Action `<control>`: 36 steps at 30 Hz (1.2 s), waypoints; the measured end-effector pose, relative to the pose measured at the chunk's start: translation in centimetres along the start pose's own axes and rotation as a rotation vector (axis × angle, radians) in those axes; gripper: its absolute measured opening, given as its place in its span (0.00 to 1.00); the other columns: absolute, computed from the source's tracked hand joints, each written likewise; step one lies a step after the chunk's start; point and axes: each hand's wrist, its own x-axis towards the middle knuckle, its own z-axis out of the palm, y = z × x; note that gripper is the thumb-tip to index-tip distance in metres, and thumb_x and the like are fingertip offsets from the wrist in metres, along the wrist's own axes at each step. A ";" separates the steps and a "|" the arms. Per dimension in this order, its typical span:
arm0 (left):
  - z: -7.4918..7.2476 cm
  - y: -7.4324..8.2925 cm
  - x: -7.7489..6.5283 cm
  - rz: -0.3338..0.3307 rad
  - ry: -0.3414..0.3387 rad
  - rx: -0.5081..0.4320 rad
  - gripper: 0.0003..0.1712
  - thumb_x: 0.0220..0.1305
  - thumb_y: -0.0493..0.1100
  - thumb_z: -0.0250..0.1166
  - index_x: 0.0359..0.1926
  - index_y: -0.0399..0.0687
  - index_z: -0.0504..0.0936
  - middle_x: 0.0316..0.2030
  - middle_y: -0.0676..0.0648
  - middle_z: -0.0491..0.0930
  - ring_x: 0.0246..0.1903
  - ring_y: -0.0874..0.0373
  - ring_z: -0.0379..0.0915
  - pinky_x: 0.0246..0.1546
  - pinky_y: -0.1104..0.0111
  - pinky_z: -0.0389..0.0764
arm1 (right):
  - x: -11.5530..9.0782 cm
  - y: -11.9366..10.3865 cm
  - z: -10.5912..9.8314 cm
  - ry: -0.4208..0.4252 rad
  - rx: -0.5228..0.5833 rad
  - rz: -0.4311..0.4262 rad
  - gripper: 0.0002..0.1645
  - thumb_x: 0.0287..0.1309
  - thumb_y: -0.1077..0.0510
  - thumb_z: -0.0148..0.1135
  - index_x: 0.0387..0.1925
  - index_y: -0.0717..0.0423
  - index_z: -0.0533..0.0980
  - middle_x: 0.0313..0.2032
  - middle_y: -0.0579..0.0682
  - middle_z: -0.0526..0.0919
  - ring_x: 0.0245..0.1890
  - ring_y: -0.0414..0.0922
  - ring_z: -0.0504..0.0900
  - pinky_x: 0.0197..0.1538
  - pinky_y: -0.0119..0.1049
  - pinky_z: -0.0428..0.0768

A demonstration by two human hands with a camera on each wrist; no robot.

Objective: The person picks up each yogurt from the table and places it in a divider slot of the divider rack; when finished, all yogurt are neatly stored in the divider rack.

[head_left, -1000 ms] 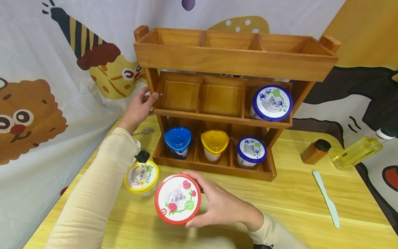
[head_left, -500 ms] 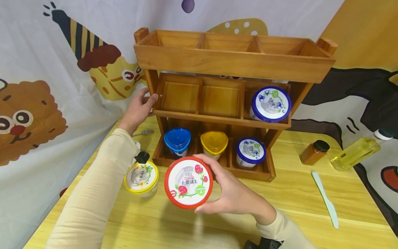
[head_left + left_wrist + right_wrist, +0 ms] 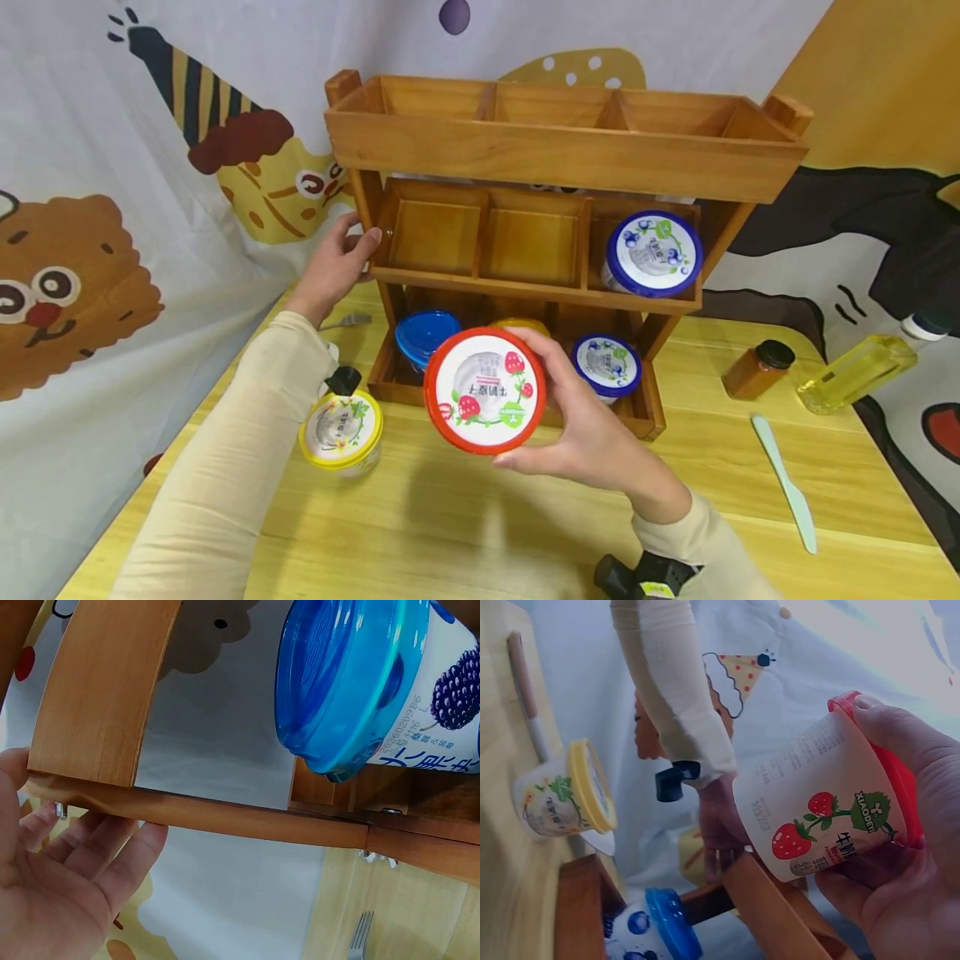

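Note:
My right hand (image 3: 577,433) grips a red-lidded strawberry yogurt cup (image 3: 484,389) (image 3: 821,806), held in the air in front of the bottom tier of a three-tier wooden rack (image 3: 562,158). My left hand (image 3: 337,262) (image 3: 60,877) holds the rack's left upright at the middle tier. The bottom tier holds a blue-lidded cup (image 3: 420,335) (image 3: 367,682), a yellow-lidded cup (image 3: 517,323) mostly hidden behind the red lid, and a blueberry cup (image 3: 606,367). A larger blueberry cup (image 3: 652,252) sits in the middle tier's right compartment.
A yellow-lidded cup (image 3: 341,431) (image 3: 566,795) stands on the wooden table (image 3: 480,517) left of the rack, with a fork (image 3: 347,318) behind it. On the right lie a pale plastic knife (image 3: 786,481), a spice jar (image 3: 759,367) and an oil bottle (image 3: 858,369). A cartoon cloth hangs behind.
My right hand has lifted the strawberry cup from low over the table up and to the right, toward the rack. The left hand has stayed on the upright.

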 end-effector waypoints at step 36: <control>-0.2 -0.1 0.2 -0.011 -0.018 -0.025 0.44 0.71 0.65 0.50 0.78 0.55 0.45 0.71 0.38 0.61 0.69 0.45 0.61 0.63 0.47 0.73 | 4.6 1.2 -4.8 0.407 0.125 -0.224 0.61 0.41 0.79 0.71 0.73 0.53 0.51 0.68 0.55 0.61 0.65 0.55 0.67 0.60 0.35 0.79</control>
